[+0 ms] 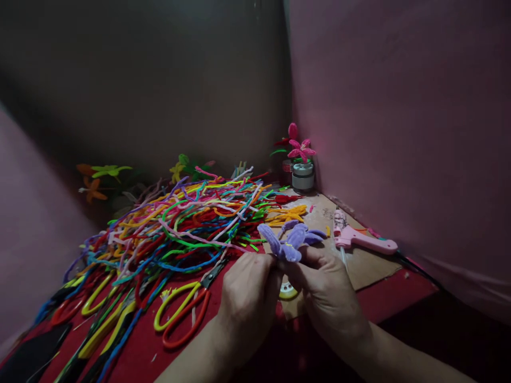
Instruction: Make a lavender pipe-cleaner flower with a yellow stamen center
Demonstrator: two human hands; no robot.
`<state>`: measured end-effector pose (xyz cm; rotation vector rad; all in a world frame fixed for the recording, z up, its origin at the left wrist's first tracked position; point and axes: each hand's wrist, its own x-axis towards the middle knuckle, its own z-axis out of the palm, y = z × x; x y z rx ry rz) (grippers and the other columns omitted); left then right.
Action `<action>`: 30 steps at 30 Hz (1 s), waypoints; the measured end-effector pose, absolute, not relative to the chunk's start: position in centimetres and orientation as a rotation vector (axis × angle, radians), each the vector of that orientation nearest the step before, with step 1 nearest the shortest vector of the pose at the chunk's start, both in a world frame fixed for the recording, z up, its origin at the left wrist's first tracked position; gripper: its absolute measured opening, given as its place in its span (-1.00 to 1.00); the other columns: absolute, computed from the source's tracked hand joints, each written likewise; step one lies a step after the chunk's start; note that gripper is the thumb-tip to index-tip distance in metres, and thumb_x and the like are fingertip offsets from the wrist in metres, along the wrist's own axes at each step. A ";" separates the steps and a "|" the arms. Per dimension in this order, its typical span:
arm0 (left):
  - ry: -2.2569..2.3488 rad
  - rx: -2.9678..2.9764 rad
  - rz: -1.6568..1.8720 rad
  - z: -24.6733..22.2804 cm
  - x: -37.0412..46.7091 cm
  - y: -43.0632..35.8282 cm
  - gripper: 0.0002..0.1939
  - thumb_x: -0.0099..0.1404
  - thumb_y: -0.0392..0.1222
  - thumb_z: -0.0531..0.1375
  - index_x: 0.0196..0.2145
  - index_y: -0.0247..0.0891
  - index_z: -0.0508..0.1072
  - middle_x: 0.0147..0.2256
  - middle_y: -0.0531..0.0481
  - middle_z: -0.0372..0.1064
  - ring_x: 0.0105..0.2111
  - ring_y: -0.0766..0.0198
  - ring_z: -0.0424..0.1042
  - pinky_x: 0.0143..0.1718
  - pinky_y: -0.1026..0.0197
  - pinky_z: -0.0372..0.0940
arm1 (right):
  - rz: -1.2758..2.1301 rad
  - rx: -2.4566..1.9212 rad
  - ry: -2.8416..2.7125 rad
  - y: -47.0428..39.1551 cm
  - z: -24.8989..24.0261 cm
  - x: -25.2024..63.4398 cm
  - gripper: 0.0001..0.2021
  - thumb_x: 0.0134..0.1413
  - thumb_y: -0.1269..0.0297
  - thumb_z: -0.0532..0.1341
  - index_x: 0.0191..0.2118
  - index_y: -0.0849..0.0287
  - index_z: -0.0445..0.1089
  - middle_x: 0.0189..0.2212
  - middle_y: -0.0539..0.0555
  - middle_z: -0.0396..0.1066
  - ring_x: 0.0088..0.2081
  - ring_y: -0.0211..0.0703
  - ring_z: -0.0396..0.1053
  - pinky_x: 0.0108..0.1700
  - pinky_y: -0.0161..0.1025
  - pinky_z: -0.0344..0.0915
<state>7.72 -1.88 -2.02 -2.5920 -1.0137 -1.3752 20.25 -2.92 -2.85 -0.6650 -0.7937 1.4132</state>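
Observation:
A purple pipe-cleaner flower with a yellow centre is held up between my two hands, above the red table. My right hand pinches it from the right, just under the petals. At its lower left, my left hand has its fingers curled closed against the base of the flower. What sits inside those left fingers is hidden. Below the hands, a round yellow-and-white object shows partly in the gap between them.
Tangled colourful pipe cleaners heap at the left. Scissors and pliers with yellow handles lie before them. A pink glue gun rests on cardboard, its cord running right. Behind stands a pink flower in a grey pot.

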 end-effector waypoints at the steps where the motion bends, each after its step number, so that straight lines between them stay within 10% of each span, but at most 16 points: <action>1: -1.041 -2.606 -1.372 -1.9 7.6 -1.9 -0.89 0.16 -0.43 0.09 -0.39 -0.26 0.34 -0.52 0.04 0.33 -0.51 0.35 0.29 -0.44 0.30 0.17 | 1.412 -0.650 -0.808 -3.0 -2.8 20.1 -0.85 -0.15 0.42 0.29 -0.35 0.14 0.49 -0.51 -0.05 0.37 -0.40 -0.34 0.23 -0.29 -0.38 0.18; 21: -1.658 -3.065 -2.902 1.1 6.2 -0.4 -0.94 0.16 -0.27 0.17 -0.42 -0.31 0.33 -0.65 0.11 0.25 -0.63 0.45 0.19 -0.56 0.36 0.09 | 1.053 -0.933 -1.027 -0.3 -1.0 27.3 -0.86 -0.23 0.29 0.34 -0.45 0.22 0.49 -0.60 -0.01 0.33 -0.59 -0.40 0.12 -0.55 -0.36 0.05; 30: -1.799 -3.314 -2.253 0.8 6.4 -1.0 -0.89 0.17 -0.29 0.15 -0.49 -0.32 0.29 -0.61 0.10 0.26 -0.61 0.47 0.19 -0.55 0.38 0.09 | 1.047 -0.902 -1.141 0.1 0.2 27.6 -0.87 -0.16 0.26 0.30 -0.43 0.19 0.48 -0.62 -0.04 0.29 -0.60 -0.40 0.15 -0.57 -0.39 0.09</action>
